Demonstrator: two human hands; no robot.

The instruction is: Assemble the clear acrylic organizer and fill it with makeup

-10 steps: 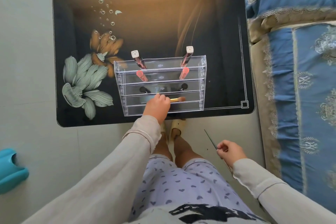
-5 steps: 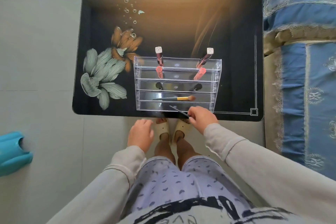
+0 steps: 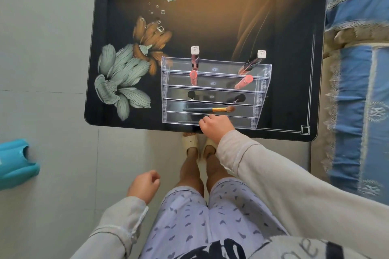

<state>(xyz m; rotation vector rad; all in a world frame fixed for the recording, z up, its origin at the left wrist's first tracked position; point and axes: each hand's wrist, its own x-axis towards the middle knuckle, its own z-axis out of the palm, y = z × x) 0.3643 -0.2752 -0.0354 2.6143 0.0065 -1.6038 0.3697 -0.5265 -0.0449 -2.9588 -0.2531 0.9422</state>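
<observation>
A clear acrylic tiered organizer (image 3: 261,90) stands near the front edge of the dark floral table (image 3: 210,17). Two white-capped lip gloss tubes (image 3: 195,57) stand in its back tier, two pink tubes (image 3: 193,78) in the second, two black round-topped items (image 3: 191,94) in the third. A gold-ferruled makeup brush (image 3: 210,109) lies in the fourth tier. My right hand (image 3: 216,127) is over the front tier, fingers curled round a thin dark pencil-like stick (image 3: 188,122) lying in it. My left hand (image 3: 144,187) hangs loosely curled beside my knee, holding nothing.
A bed with a blue patterned cover (image 3: 357,69) runs along the table's right side. A teal plastic object (image 3: 14,162) lies on the grey floor at the left. My legs and slippered feet (image 3: 197,145) are just below the table's front edge.
My left hand has left the brush in the fourth tier and dropped to my side. My right hand brought the thin dark stick from my lap into the front tier.
</observation>
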